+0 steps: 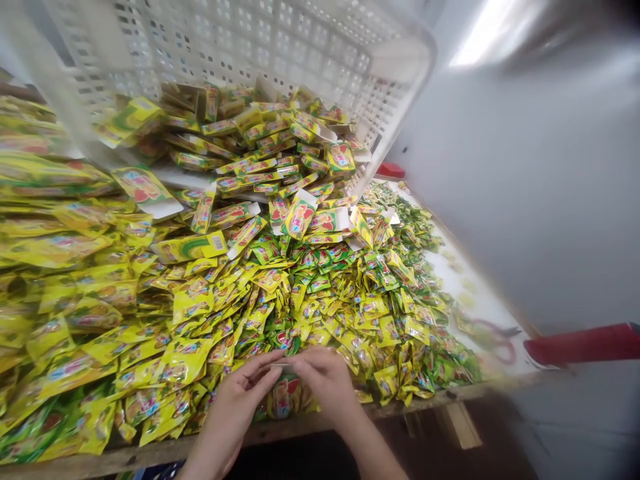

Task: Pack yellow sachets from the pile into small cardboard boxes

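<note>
Hands: 2, left hand (240, 393) and right hand (327, 380), pinching 1 small carton (285, 393) between them. Beyond the grip: 1 tipped white crate (250, 40); flat cartons (300, 213) and sachets (350, 307) heaped, uncountable. Right of the grip: 1 pair of scissors (493, 337), 1 red bar (583, 345).

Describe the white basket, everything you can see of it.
The basket is white plastic, its walls a grid of small square holes with a thicker rim. It lies tipped at the far side of the table, mouth toward the camera. Flat yellow cartons fill its lower side and spill onto the sachets. Its upper part runs out of frame.
</note>
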A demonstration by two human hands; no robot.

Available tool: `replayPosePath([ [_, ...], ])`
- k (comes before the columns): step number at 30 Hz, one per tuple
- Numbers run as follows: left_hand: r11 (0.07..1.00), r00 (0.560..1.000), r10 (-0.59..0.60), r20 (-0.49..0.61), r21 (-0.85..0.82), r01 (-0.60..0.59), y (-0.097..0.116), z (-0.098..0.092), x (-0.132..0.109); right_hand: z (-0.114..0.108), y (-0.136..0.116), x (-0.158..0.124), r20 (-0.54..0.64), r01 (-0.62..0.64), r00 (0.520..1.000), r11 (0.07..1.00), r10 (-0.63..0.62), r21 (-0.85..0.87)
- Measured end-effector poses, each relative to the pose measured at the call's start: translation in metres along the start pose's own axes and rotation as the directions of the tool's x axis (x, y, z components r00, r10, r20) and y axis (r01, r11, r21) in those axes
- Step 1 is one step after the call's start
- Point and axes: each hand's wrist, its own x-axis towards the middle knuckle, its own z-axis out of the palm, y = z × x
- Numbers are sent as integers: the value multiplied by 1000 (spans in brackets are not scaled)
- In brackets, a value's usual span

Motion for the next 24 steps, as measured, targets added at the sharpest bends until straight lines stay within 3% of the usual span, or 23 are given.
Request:
replayPosePath([
  [5, 985, 994, 103, -26, 139, -98, -9, -4, 1, 1, 9, 4, -23, -108, 994, 992, 110, 67],
  [10, 922, 966, 255, 27, 293, -252, -16, -7, 7, 3, 14, 6, -45, -133, 989, 982, 140, 137],
  [12, 860, 931, 360, 68, 361, -359, -21, -13, 9, 2, 13, 5, -45, -69, 996, 990, 75, 125],
  [15, 715, 837, 527, 150, 454, -532, -29, -23, 10, 1, 12, -2, -82, 99, 992, 995, -98, 12],
  [17, 625, 775, 593, 217, 483, -613, -33, -26, 7, 0, 12, -12, -101, 194, 975, 979, -199, -64],
  [19, 596, 746, 615, 255, 469, -652, -36, -25, 4, -1, 13, -23, -85, 267, 957, 955, -279, -127],
  [21, 635, 769, 589, 249, 446, -631, -37, -18, 1, -4, 12, -30, -38, 311, 946, 932, -323, -184],
  [24, 742, 860, 480, 173, 443, -503, -32, -5, -1, -9, 5, -23, 44, 290, 956, 914, -290, -284],
])
